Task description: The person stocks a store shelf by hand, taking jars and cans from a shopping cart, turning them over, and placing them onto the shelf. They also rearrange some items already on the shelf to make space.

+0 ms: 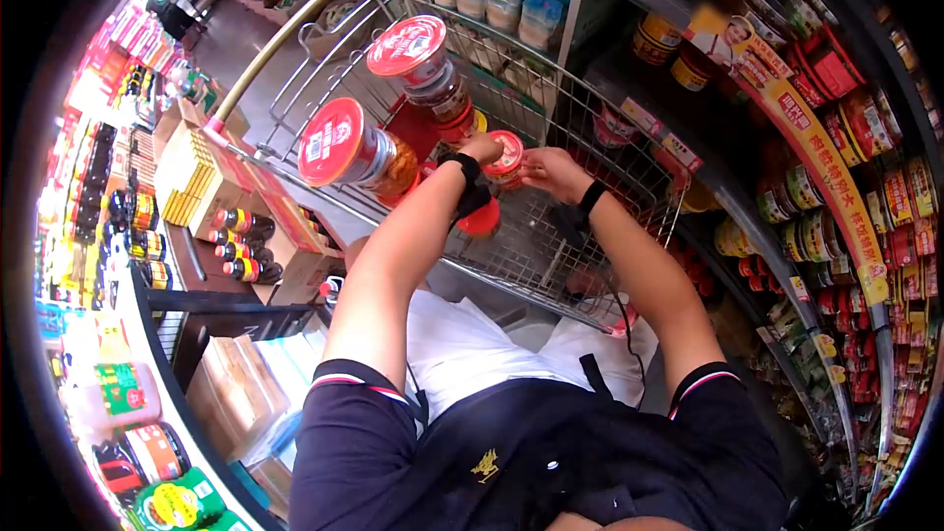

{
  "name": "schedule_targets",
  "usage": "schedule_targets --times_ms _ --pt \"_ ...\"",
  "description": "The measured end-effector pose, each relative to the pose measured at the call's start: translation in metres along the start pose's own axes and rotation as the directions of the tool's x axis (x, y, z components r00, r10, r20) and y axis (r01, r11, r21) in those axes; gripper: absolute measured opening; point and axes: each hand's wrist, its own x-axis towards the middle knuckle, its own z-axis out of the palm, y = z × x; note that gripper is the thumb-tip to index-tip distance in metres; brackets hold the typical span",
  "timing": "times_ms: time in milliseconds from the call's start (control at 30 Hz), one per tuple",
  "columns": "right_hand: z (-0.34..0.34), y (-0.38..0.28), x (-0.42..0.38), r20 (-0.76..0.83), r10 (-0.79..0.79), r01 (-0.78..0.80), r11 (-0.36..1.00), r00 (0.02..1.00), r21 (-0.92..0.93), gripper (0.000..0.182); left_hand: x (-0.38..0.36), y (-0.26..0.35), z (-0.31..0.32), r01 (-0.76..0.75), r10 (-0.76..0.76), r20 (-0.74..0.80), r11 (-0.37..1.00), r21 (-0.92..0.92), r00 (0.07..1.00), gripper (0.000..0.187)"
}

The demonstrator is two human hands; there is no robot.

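A small jar with a red and white lid [506, 149] is held between my two hands, over the wire shopping cart [531, 236]. My left hand [480, 147] is closed against the jar's left side, its fingertips partly hidden. On the other side, the bent fingers of my right hand [557, 174] press the jar. Two big clear tubs with red lids, one at the back [408, 47] and one nearer [331, 143], stand in the cart to the left. Another red lid [479, 220] shows below my left wrist. Both wrists wear black bands.
Shelves of jars and packets [836, 177] curve along the right. Bagged goods [497, 2] sit on a shelf behind the cart. To the left are cartons [187, 177], dark bottles [246, 246] and a large jug [123, 393]. A person [169, 12] is far down the aisle.
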Motion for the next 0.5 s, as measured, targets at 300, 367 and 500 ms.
schedule_targets --times_ms 300,367,500 --pt "0.024 -0.014 -0.033 0.063 -0.021 0.022 1.000 0.998 -0.017 0.047 0.046 -0.008 0.089 0.265 -0.147 0.223 0.638 -0.723 0.964 0.025" --pt "0.027 -0.014 -0.034 0.135 -0.036 0.037 0.999 0.990 -0.003 0.048 0.012 -0.006 0.051 0.443 -0.197 0.401 0.274 -0.854 0.895 0.027" --pt "0.031 -0.024 -0.043 0.148 -0.025 0.025 1.000 0.989 0.005 0.047 -0.064 0.044 -0.070 0.559 -0.151 0.543 0.091 -0.824 0.826 0.045"
